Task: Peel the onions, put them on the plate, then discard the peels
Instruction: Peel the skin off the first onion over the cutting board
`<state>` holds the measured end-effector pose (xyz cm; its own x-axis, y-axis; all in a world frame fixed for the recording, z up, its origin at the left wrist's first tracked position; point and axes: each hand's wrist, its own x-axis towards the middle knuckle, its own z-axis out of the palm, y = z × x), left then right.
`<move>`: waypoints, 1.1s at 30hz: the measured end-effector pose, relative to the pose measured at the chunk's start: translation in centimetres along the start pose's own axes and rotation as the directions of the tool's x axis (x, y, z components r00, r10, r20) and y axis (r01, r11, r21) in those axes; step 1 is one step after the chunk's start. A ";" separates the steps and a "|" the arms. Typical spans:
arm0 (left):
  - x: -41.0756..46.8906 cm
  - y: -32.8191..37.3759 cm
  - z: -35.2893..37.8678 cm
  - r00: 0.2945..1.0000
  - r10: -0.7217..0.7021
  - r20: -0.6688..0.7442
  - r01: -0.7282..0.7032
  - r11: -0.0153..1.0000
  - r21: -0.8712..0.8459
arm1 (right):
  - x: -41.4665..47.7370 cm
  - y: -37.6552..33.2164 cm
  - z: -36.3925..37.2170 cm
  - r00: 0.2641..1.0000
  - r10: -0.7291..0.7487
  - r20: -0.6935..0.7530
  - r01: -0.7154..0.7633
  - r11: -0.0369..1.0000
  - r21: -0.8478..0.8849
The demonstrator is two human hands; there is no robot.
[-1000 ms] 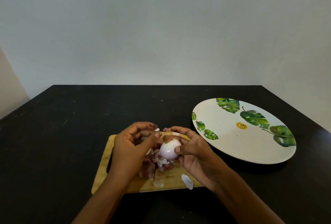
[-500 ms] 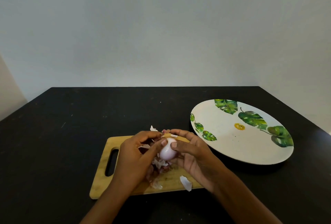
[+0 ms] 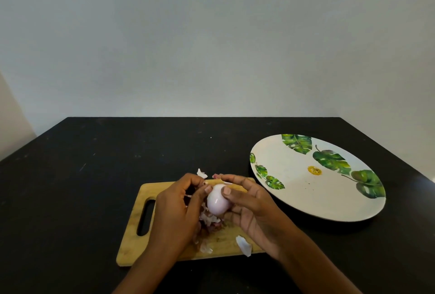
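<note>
Several loose peels (image 3: pixel 243 245) lie on the wooden cutting board (image 3: pixel 131 246). Above it, the left hand (image 3: pixel 174 211) and right hand (image 3: pixel 256 211) hold one onion (image 3: pixel 217 202), fingers curled round it; its surface is smooth, glossy and pale pink-white. Farther right, a leaf-printed plate (image 3: pixel 294 187) rests on the black worktop (image 3: pixel 94 164).

Open desk (image 3: pixel 94 164) runs along its far and left edges; right of my cutting board (image 3: pixel 131 244) the plate (image 3: pixel 299 190) blocks the way.
</note>
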<state>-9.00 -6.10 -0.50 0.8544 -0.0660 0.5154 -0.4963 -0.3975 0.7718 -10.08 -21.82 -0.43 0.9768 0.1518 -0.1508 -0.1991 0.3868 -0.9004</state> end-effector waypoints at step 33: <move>0.0 -0.9 -0.5 0.994 0.058 -0.087 -0.046 0.989 0.138 | 0.0 -0.4 -0.6 0.998 -0.002 0.062 -0.017 0.954 0.300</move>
<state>-8.66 -5.32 -1.00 0.8073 -0.0092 0.5900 -0.5089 -0.5169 0.6883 -9.93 -22.49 -0.27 0.9705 0.2071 -0.1233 -0.2297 0.6391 -0.7340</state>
